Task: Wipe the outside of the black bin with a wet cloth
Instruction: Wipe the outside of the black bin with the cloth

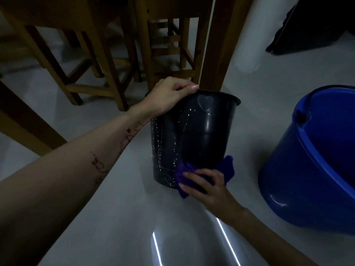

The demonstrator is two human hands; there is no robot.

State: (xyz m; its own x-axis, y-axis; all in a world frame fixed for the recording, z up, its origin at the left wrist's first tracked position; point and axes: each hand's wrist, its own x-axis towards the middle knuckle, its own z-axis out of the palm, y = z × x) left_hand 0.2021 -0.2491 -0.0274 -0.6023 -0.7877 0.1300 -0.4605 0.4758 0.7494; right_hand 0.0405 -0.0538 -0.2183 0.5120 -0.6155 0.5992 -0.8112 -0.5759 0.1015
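Observation:
The black bin (201,135) stands on the pale floor in the middle of the view, tilted slightly away, with white speckles and thin lines on its left side. My left hand (169,95) grips its rim at the top left. My right hand (207,185) presses a purple cloth (227,167) against the bin's lower front wall, near the base. Part of the cloth sticks out to the right of the bin and part hangs below my fingers.
A large blue bucket (315,169) stands on the floor to the right, close to the bin. Wooden table and chair legs (217,47) rise just behind the bin. A dark object (311,29) lies at the far right. Open floor lies toward me.

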